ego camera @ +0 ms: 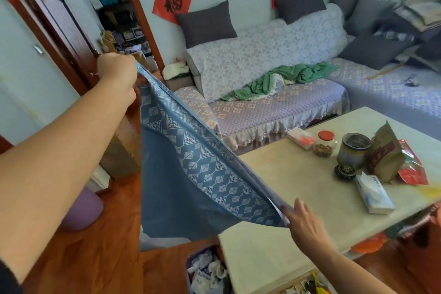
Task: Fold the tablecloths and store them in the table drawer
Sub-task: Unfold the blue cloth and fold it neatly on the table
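Note:
A blue tablecloth [181,174] with a white geometric pattern hangs stretched between my two hands, doubled over, its lower part drooping towards the floor. My left hand [118,71] is raised high at the left and grips one end of the folded edge. Lower down, over the near left part of the table, my right hand [303,219] pinches the other end. The pale stone-topped table [286,174] stands to the right. An open drawer [307,286] full of small items shows at the bottom edge under the tabletop.
On the table's right side stand a red-lidded jar [325,144], a metal tin [354,150], snack bags [391,157] and a tissue pack [373,194]. A sofa [274,93] with green cloth lies behind. A bin [205,270] sits on the wooden floor, a purple stool [82,207] at the left.

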Action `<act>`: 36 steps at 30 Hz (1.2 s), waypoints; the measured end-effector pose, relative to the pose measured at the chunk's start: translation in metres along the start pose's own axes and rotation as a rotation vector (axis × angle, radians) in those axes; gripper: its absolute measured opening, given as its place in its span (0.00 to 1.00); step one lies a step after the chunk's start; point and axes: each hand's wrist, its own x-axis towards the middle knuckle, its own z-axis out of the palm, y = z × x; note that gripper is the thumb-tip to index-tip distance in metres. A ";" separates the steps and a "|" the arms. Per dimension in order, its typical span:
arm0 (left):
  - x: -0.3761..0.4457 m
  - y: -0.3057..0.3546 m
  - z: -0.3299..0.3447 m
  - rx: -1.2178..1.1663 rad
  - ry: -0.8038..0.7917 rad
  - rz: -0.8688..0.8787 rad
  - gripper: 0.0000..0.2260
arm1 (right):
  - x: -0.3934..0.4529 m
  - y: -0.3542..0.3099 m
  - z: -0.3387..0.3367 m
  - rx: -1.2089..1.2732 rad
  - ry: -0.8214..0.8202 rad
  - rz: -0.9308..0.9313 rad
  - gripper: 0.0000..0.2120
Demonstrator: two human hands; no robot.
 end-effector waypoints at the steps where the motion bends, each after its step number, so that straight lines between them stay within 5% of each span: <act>1: 0.001 0.004 -0.002 0.000 -0.001 -0.026 0.03 | 0.008 0.002 -0.003 -0.009 0.008 -0.035 0.27; 5: 0.009 0.011 -0.019 0.050 0.021 0.053 0.08 | 0.031 0.005 -0.013 0.075 0.034 -0.146 0.28; 12: 0.020 0.013 -0.040 -0.009 0.052 0.031 0.08 | 0.050 -0.008 -0.018 0.295 0.054 0.105 0.31; 18: 0.026 0.017 -0.044 -0.034 0.076 0.011 0.02 | 0.057 -0.019 -0.015 0.221 -0.147 0.064 0.13; 21: 0.026 0.016 -0.046 -0.046 0.124 0.011 0.06 | 0.054 -0.029 -0.014 0.286 -0.181 0.194 0.07; 27: 0.037 0.017 -0.063 -0.116 0.176 0.007 0.04 | 0.064 -0.055 -0.012 0.538 -0.198 0.460 0.15; 30: 0.046 0.014 -0.074 -0.109 0.188 -0.003 0.04 | 0.071 -0.055 -0.015 0.691 -0.273 0.590 0.10; 36: 0.052 -0.002 -0.088 -0.103 0.185 -0.024 0.04 | 0.048 -0.059 -0.027 0.848 -0.273 0.564 0.11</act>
